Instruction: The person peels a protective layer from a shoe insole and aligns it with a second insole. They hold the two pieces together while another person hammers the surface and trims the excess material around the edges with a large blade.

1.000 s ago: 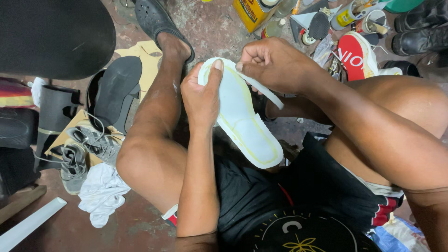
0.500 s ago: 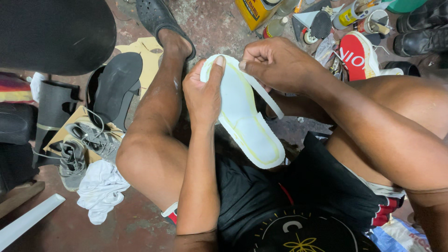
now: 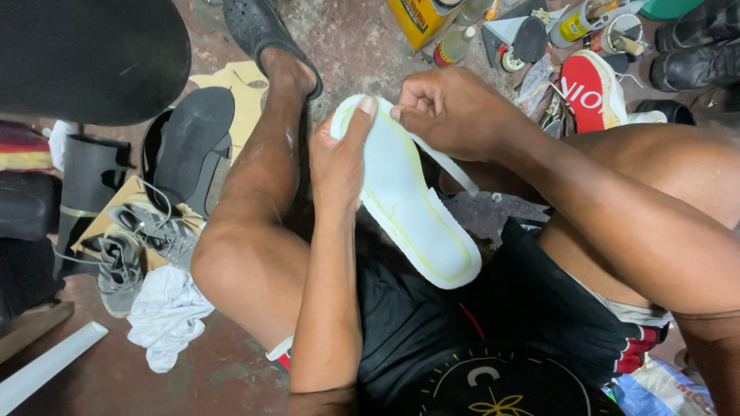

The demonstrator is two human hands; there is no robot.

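Right hand (image 3: 451, 112) shifted along rim strip (image 3: 451, 166), left hand (image 3: 339, 158) steadying one white sole (image 3: 412, 212)

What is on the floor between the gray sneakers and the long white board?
In the head view, a crumpled white cloth lies on the floor between the gray sneakers and the long white board, close beside the sneakers.

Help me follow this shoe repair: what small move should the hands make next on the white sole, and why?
Probably the right hand should draw the white strip a little further along the edge of the white sole. The strip stands clear of the sole's side, joined only near the toe, where the fingers pinch it. The left hand already grips the sole with its thumb at the toe, so it is steadied.
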